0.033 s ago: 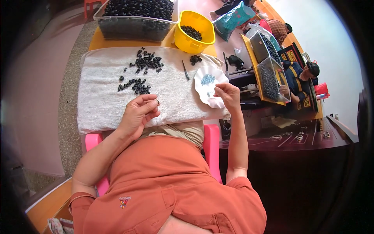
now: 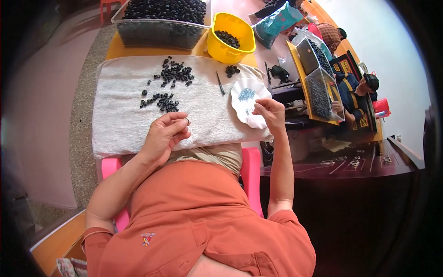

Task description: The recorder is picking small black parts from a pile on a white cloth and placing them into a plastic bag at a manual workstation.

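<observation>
Spread across the counter [image 2: 115, 48], a white towel [image 2: 120, 124] with its long axis running left to right, the near edge hanging toward the lap. Beyond its far edge, a clear plastic bin [image 2: 157, 32] heaped with small black rings, and just to the right of it a yellow tub [image 2: 221, 46] holding a few more. Scattered on the towel's far half, two loose clusters of black rings [image 2: 173, 73], with a smaller bunch near the tub. Lying on the towel between rings and plate, a thin dark tool [image 2: 221, 84], long axis running near to far, slightly slanted. At the towel's right end, a white scalloped plate [image 2: 247, 113] with a small heap of bluish bits [image 2: 246, 94] on its far part. Resting on the towel near its front edge, the left hand [image 2: 161, 136], grip narrow, thumb and forefinger pinched on one small ring [image 2: 187, 121]; which way the ring faces, too small to tell. Over the plate's right rim, the right hand [image 2: 271, 114], fingertips drawn close together above the plate; whether anything sits in that grip, cannot tell.
</observation>
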Demonstrator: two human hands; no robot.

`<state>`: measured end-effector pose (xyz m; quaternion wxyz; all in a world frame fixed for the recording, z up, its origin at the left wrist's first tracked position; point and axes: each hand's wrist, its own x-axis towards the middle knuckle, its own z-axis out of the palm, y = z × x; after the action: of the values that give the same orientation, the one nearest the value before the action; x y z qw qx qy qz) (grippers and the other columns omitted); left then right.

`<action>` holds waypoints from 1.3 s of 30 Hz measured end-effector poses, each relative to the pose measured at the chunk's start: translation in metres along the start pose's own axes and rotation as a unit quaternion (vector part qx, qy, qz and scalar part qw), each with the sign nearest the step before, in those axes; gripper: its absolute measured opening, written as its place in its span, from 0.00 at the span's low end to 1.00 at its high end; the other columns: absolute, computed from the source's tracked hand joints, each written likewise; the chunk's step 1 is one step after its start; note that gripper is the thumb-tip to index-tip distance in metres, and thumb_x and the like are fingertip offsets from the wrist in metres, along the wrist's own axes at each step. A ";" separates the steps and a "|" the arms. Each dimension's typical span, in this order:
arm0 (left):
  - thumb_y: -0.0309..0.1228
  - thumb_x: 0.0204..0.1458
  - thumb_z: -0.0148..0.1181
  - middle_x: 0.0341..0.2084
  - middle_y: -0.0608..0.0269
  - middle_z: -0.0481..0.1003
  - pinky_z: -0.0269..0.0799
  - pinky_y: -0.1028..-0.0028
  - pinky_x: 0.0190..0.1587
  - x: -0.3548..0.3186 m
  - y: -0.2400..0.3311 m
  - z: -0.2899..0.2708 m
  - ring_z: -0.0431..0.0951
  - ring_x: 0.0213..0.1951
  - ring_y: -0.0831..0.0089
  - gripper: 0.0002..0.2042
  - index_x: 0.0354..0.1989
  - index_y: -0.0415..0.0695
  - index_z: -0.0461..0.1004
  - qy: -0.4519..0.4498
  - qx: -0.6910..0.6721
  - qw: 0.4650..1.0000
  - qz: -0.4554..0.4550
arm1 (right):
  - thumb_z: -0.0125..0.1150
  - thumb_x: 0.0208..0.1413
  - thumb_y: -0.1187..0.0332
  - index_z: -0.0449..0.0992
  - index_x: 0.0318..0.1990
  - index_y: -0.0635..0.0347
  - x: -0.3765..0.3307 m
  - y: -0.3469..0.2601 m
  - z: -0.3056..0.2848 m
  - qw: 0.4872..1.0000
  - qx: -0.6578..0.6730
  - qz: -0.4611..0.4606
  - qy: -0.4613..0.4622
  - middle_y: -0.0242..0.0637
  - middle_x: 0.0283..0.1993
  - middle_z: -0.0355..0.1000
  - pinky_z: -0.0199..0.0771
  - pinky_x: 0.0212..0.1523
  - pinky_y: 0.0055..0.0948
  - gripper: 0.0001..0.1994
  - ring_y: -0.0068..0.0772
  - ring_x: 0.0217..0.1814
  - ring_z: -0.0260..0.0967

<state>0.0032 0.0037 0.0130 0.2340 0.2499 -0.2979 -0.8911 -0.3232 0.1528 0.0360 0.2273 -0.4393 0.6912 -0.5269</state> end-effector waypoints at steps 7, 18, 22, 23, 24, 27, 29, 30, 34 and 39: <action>0.26 0.57 0.61 0.33 0.66 0.76 0.78 0.76 0.43 -0.004 -0.003 0.002 0.77 0.35 0.79 0.09 0.44 0.39 0.75 -0.024 0.023 0.999 -0.008 | 0.62 0.54 0.80 0.76 0.39 0.72 -0.021 -0.046 0.054 0.987 0.140 0.023 -0.076 0.41 0.31 0.76 0.81 0.39 0.30 0.05 0.32 0.32 0.77; 0.24 0.56 0.61 0.36 0.63 0.78 0.79 0.76 0.43 -0.004 0.000 0.005 0.79 0.37 0.76 0.07 0.42 0.40 0.75 -0.113 0.004 0.994 -0.007 | 0.63 0.54 0.81 0.76 0.36 0.71 -0.020 -0.064 0.127 0.948 0.192 -0.021 -0.253 0.40 0.34 0.73 0.79 0.40 0.28 0.03 0.29 0.36 0.74; 0.23 0.56 0.61 0.36 0.63 0.78 0.80 0.73 0.44 -0.005 0.003 0.002 0.79 0.37 0.76 0.06 0.41 0.40 0.75 -0.133 0.005 0.991 -0.004 | 0.65 0.53 0.81 0.76 0.35 0.70 -0.017 -0.066 0.130 0.949 0.138 -0.041 -0.279 0.38 0.34 0.73 0.76 0.38 0.24 0.04 0.26 0.36 0.73; 0.23 0.56 0.61 0.36 0.63 0.78 0.80 0.73 0.44 -0.005 0.002 0.002 0.79 0.37 0.76 0.06 0.41 0.40 0.75 -0.131 0.006 0.991 -0.002 | 0.65 0.53 0.81 0.76 0.35 0.70 -0.017 -0.065 0.129 0.949 0.139 -0.043 -0.281 0.38 0.34 0.73 0.76 0.38 0.24 0.04 0.26 0.36 0.73; 0.24 0.56 0.62 0.36 0.64 0.78 0.80 0.73 0.44 -0.006 0.002 0.002 0.79 0.37 0.77 0.06 0.40 0.40 0.75 -0.139 0.007 0.990 -0.010 | 0.65 0.52 0.81 0.77 0.34 0.70 -0.017 -0.063 0.127 0.947 0.130 -0.040 -0.292 0.37 0.34 0.73 0.75 0.38 0.23 0.04 0.25 0.36 0.72; 0.26 0.56 0.63 0.35 0.65 0.77 0.80 0.73 0.44 -0.007 0.002 0.003 0.78 0.38 0.78 0.05 0.39 0.41 0.75 -0.148 0.013 0.989 -0.023 | 0.66 0.51 0.82 0.77 0.34 0.69 -0.019 -0.068 0.123 0.946 0.110 -0.017 -0.306 0.36 0.34 0.73 0.74 0.38 0.22 0.04 0.24 0.36 0.72; 0.26 0.56 0.62 0.35 0.65 0.77 0.80 0.73 0.44 -0.007 0.001 0.003 0.78 0.37 0.78 0.05 0.39 0.41 0.75 -0.149 0.016 0.988 -0.027 | 0.67 0.49 0.82 0.77 0.33 0.69 -0.021 -0.076 0.125 0.943 0.134 0.036 -0.303 0.36 0.33 0.74 0.73 0.37 0.23 0.05 0.24 0.36 0.72; 0.26 0.56 0.62 0.35 0.65 0.77 0.80 0.73 0.44 -0.006 -0.001 0.002 0.78 0.37 0.78 0.05 0.39 0.42 0.75 -0.150 0.000 0.988 -0.034 | 0.67 0.49 0.82 0.77 0.33 0.69 -0.022 -0.075 0.126 0.942 0.135 0.034 -0.304 0.36 0.33 0.74 0.73 0.37 0.23 0.05 0.24 0.36 0.72; 0.26 0.56 0.62 0.34 0.64 0.77 0.80 0.74 0.44 -0.003 0.002 -0.001 0.79 0.36 0.76 0.05 0.39 0.42 0.74 -0.121 -0.054 0.990 -0.055 | 0.68 0.50 0.79 0.78 0.36 0.70 -0.029 -0.079 0.142 0.967 -0.011 -0.135 -0.217 0.39 0.33 0.73 0.72 0.35 0.25 0.07 0.28 0.35 0.72; 0.24 0.57 0.60 0.36 0.64 0.77 0.79 0.74 0.44 -0.001 0.002 -0.002 0.79 0.36 0.74 0.05 0.40 0.42 0.73 -0.063 -0.101 0.993 -0.010 | 0.62 0.56 0.75 0.75 0.51 0.66 -0.046 -0.069 0.179 0.920 -0.174 -0.350 -0.037 0.48 0.45 0.70 0.73 0.34 0.28 0.15 0.35 0.31 0.71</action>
<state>0.0062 0.0019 0.0130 0.2303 0.1712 -0.2181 -0.9328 -0.1352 0.0928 0.0318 -0.0260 -0.7048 0.5655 -0.4276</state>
